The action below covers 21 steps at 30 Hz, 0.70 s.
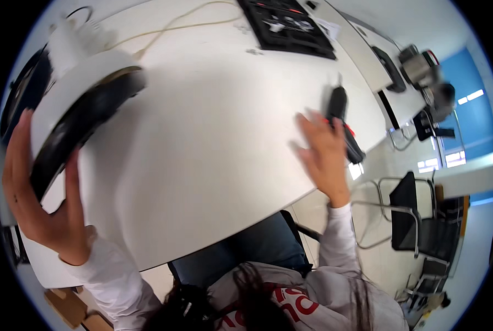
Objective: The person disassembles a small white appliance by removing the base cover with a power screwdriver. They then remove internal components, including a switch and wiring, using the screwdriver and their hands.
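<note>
While the left grip (31, 212) clasps a device (86, 117), a black tool (352, 142) flanks the splayed right grip (326, 151).

The power tool (339, 102) lies on the surface (213, 138); beyond it, slightly left, lies the case (296, 48); well left of it, the device (89, 117); right of it, past the surface, a chair (403, 215).

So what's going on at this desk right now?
A seated person is at a white desk. Their left hand grips the near end of a white-and-black device on the left. Their right hand, fingers spread and blurred, is right by a black tool; whether it touches it is unclear. A black tray sits at the far side.
</note>
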Available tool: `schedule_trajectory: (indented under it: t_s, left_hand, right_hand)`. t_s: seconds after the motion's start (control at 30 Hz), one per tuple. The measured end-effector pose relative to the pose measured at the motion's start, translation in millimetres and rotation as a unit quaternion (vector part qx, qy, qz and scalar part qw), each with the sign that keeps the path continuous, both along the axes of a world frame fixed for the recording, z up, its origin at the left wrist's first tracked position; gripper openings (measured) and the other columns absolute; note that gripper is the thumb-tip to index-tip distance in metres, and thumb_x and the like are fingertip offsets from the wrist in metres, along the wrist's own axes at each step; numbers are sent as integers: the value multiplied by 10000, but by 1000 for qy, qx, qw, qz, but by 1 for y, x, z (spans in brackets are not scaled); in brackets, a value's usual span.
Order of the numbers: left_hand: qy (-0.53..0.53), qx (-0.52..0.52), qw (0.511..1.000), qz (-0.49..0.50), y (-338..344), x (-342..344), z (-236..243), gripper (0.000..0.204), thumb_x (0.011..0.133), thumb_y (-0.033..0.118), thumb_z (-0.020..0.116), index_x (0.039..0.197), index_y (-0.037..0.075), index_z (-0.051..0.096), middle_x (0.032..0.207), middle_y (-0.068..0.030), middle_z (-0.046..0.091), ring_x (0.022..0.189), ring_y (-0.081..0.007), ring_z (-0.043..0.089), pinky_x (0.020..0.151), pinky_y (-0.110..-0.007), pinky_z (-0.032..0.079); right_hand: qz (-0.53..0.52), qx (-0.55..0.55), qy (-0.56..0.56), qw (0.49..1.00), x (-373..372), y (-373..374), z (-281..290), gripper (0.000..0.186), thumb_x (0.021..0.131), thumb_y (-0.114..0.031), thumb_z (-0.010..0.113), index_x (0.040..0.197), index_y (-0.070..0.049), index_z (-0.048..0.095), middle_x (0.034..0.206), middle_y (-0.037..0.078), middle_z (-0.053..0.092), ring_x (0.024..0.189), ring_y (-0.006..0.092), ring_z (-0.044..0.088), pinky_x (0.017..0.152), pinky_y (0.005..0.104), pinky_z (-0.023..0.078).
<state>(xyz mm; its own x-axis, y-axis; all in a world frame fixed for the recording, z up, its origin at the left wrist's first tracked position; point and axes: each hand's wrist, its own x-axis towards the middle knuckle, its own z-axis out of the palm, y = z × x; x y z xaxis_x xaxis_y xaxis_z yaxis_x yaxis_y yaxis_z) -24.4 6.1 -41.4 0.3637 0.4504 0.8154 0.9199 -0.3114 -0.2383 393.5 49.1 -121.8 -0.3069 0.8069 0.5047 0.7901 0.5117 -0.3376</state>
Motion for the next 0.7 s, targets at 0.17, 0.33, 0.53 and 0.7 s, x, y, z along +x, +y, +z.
schedule_trajectory:
  t_s: [0.17, 0.33, 0.53, 0.7]
  left_hand:
    - [-28, 21, 999, -1, 6, 0, -3, 470, 803, 13, 717, 1242, -11, 552, 1224, -117, 612, 1081, -261, 603, 901, -330, 497]
    - [-37, 43, 998, -7, 12, 4, -7, 405, 830, 45, 705, 1216, 7, 588, 1195, -78, 632, 1037, -225, 614, 876, -311, 480]
    - [-33, 79, 996, 23, 0, -17, -10, 413, 829, 71, 715, 1218, 6, 589, 1191, -95, 629, 1040, -236, 615, 890, -315, 479]
    - [-35, 80, 996, -2, 5, -11, -10, 418, 829, 87, 720, 1218, 7, 590, 1189, -102, 628, 1037, -245, 618, 893, -321, 487]
  right_hand:
    - [-32, 4, -21, 999, -2, -5, -24, 285, 925, -228, 538, 1159, -90, 624, 1248, 87, 592, 1217, 275, 516, 1096, 458, 283]
    - [-12, 3, 123, 992, 12, -13, -30, 265, 958, -234, 495, 1093, -73, 657, 1122, 84, 662, 1146, 247, 580, 1092, 448, 306]
    - [-107, 154, 530, 827, 93, -100, -5, 433, 1013, -297, 341, 1020, 49, 601, 915, 156, 673, 867, 230, 647, 888, 363, 477]
    - [-206, -1, 486, 849, 105, -154, -48, 404, 1016, -259, 341, 982, 52, 597, 786, 111, 624, 727, 210, 616, 772, 338, 493]
